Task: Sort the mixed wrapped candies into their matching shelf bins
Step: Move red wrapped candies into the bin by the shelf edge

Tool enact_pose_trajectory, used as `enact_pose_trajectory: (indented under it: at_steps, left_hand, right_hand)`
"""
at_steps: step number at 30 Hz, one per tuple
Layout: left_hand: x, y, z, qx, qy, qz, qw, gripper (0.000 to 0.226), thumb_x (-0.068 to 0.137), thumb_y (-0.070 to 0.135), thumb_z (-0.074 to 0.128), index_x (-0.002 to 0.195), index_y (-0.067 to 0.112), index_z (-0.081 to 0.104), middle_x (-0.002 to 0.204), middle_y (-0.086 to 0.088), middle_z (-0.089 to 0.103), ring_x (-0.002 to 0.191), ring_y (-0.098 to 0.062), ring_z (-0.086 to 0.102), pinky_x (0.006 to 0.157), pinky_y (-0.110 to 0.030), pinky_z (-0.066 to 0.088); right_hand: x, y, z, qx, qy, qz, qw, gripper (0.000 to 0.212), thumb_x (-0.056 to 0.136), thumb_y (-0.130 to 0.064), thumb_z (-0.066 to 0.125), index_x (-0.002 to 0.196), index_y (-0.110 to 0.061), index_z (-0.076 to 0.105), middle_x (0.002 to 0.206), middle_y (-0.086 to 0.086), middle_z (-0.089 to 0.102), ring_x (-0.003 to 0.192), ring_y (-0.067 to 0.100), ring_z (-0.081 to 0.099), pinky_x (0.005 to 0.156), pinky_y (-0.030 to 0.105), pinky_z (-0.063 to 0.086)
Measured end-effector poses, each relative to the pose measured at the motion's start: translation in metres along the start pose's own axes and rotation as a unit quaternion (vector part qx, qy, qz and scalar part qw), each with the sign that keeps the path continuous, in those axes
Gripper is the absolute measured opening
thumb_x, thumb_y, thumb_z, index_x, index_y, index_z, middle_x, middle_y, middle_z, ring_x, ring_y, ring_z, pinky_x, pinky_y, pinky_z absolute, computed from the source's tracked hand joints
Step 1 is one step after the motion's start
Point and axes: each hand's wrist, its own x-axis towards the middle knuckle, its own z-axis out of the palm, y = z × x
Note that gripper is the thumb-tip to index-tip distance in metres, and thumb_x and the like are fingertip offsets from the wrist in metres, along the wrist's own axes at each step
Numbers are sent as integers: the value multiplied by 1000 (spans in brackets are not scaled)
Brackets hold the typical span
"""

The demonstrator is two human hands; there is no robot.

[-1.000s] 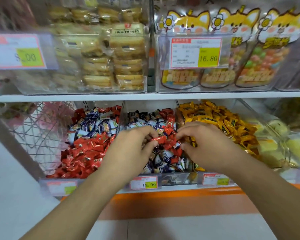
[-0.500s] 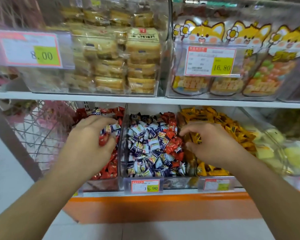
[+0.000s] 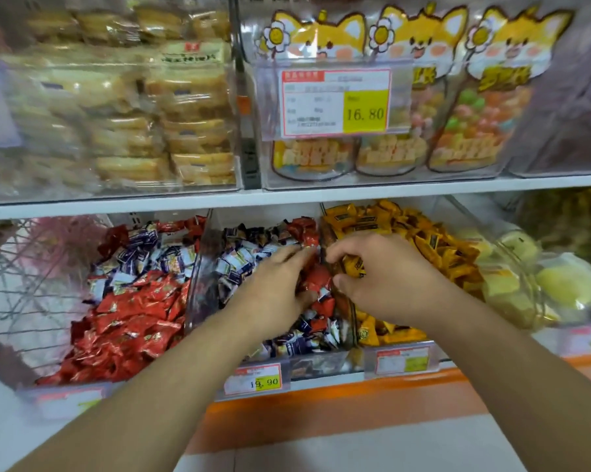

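A white two-tier shop shelf spans the frame; its upper tier holds clear bins of pale wrapped cakes at upper left and fox-printed candy pouches behind a price tag reading 16.80. Below at centre, the clear middle bin mixes blue-white and red wrapped candies, flanked by the red-candy bin and yellow-candy bin. The left hand curls its fingers onto those red candies; the right hand pinches a yellow wrapped candy. A lower tag reads 19.90.
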Motion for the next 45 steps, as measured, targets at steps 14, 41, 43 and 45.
enact_pose_trajectory:
  at_steps: [14,41,43,45]
  left_hand:
    - [-10,5,-13,-52,154,7,987,15,91,22,76,103,32,76,108,20,70,95,1,63,92,-21,52]
    - [-87,-56,-94,0,213,-93,973,47,96,53,61,137,29,60,136,6,61,126,-15,55,98,-25,42]
    - [-85,-45,-85,20,188,-51,981,44,98,47,61,139,34,57,137,14,57,126,-7,51,99,-16,33]
    - [-83,-32,-75,26,156,-21,987,42,99,41,62,140,35,56,141,20,51,128,0,46,102,-7,23]
  right_hand:
    - [-1,1,1,15,-1,-6,1000,22,98,-28,70,120,-29,68,135,-7,62,109,24,68,96,42,58]
    - [3,-11,8,-50,12,-15,999,27,96,-25,73,122,-31,70,142,-11,59,135,13,52,108,24,39]
    - [2,-10,5,-47,7,-10,999,29,96,-27,74,124,-33,69,145,-12,58,134,13,54,107,26,42]
    - [2,-11,3,-46,0,-4,999,31,96,-30,73,125,-35,67,148,-12,55,125,16,62,102,27,47]
